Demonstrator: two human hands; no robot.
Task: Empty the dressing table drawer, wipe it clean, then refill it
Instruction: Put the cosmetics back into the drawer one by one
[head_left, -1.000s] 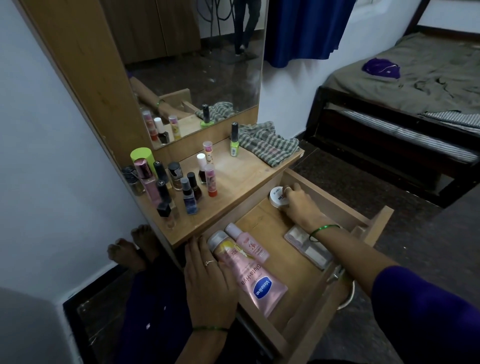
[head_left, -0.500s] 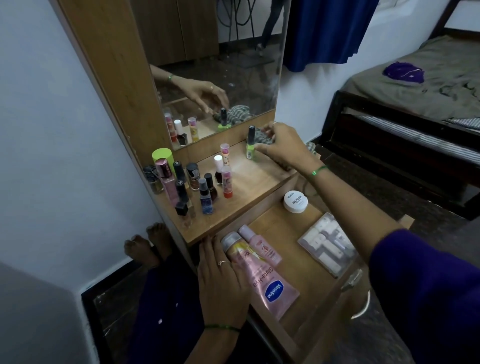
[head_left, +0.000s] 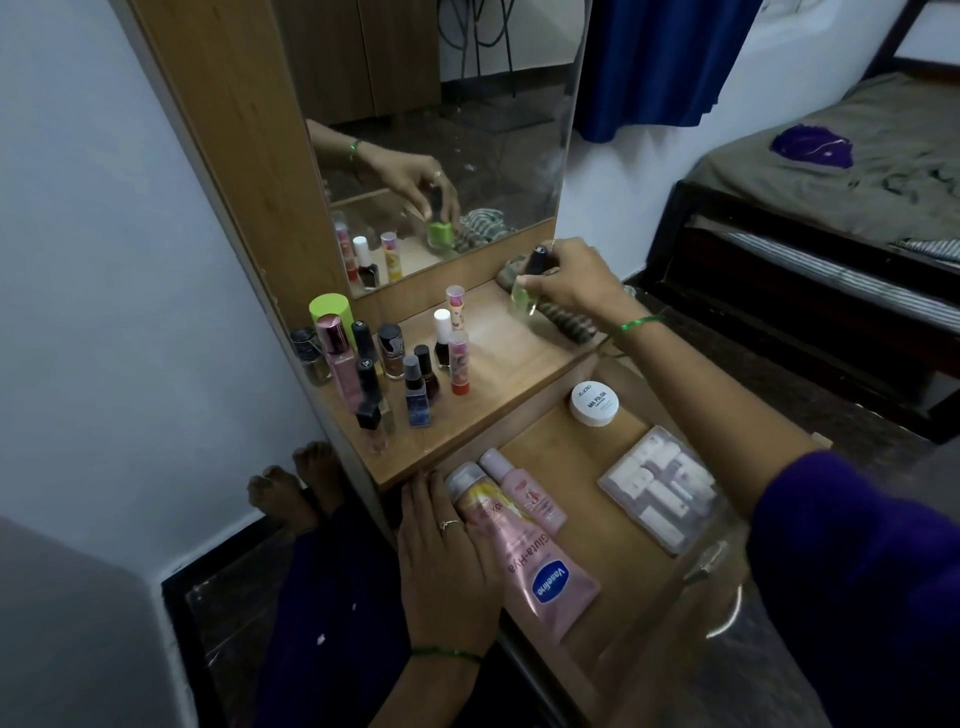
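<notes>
The wooden drawer (head_left: 566, 457) stands pulled open below the dressing table top (head_left: 498, 358). It holds a pink Vaseline tube (head_left: 545, 571), a silver-capped can (head_left: 475, 493), a pink bottle (head_left: 524, 493), a white nail polish remover jar (head_left: 595, 404) and a clear pouch of small white items (head_left: 660, 488). My right hand (head_left: 576, 283) pinches a green nail polish bottle (head_left: 524, 296) by its black cap, lifted just above the table top at the back right. My left hand (head_left: 447, 561) lies flat on the drawer's left edge, touching the can.
Several small bottles and lip balms (head_left: 395, 364) crowd the table top's left half, in front of the mirror (head_left: 441, 130). A checked cloth (head_left: 566, 317) lies at the back right under my hand. A bed (head_left: 831, 208) stands to the right. My feet (head_left: 296, 483) show at the wall.
My right hand left the white jar in the drawer, reached up to the table top's back right and took hold of the green nail polish bottle. The left hand stayed put.
</notes>
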